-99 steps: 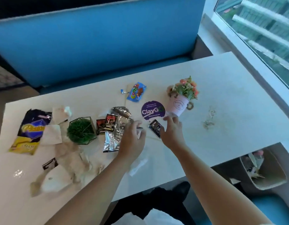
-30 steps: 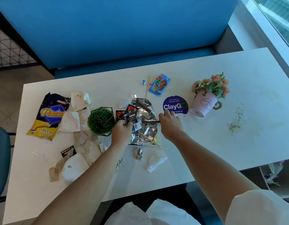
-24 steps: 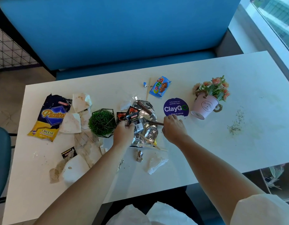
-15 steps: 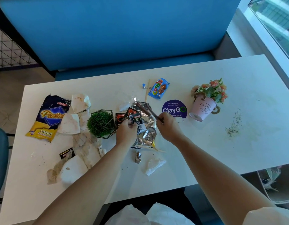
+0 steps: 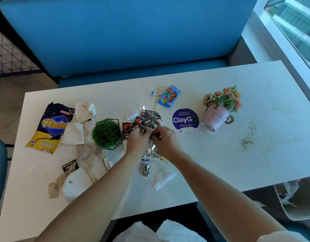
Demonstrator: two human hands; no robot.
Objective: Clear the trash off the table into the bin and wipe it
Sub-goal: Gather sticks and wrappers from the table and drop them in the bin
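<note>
Foil and printed sachets (image 5: 148, 123) bunched at frame centre, gripped in closed left hand (image 5: 137, 139). Right hand (image 5: 165, 139) closed alongside, touching left hand, pinching a thin brown strip (image 5: 145, 128) against the bundle. Silver foil wrapper (image 5: 151, 151) flat on white table (image 5: 220, 163) beneath both hands. Crumpled white tissue (image 5: 163, 179) and small foil scrap (image 5: 145, 170) just below, toward lower centre. Blue candy wrapper (image 5: 169, 96) and wooden stick (image 5: 156, 98) above, upper centre. Green plant in wire frame (image 5: 107, 133) left of hands; stained napkins (image 5: 84, 154) around and below it. Dark-and-yellow chip bag (image 5: 50, 127) at far left. Purple round sign (image 5: 185, 119) and pink flower pot (image 5: 217, 117) right of hands. Dark crumbs (image 5: 247, 138) scattered further right. Bin (image 5: 297, 199) at lower right of frame, beyond table edge, holding trash.
</note>
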